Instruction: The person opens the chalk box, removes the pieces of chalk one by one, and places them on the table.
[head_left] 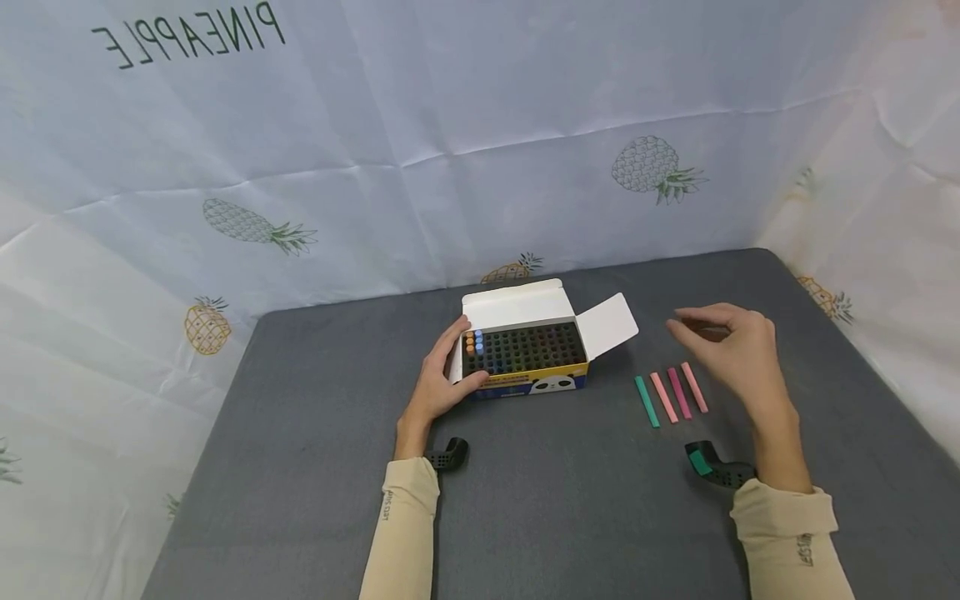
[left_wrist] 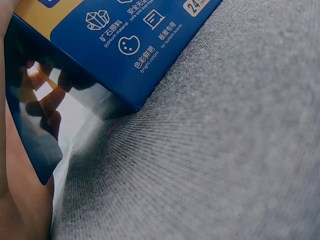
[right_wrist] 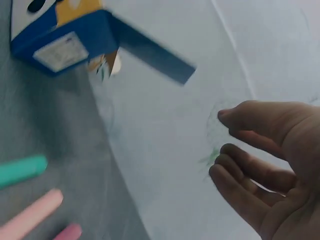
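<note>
Your left hand (head_left: pixel 438 383) grips the box (head_left: pixel 525 354); your right hand (head_left: pixel 731 346) hovers empty, fingers loosely bent, above the chalks (head_left: pixel 671 396). Next, probably pinch one chalk and slot it in.

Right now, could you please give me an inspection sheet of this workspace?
Surface: grey mat, bare around the items.
Job's things: open chalk box, a few chalks standing at its left end; four loose chalks, one green and three pink, lying side by side right of it.
Clutter: nothing seen.
Hands: left hand grips the box's left end; right hand hovers above the loose chalks, holding nothing.
Cables: nothing seen.
Surroundings: pineapple-print cloth on three sides.
</note>
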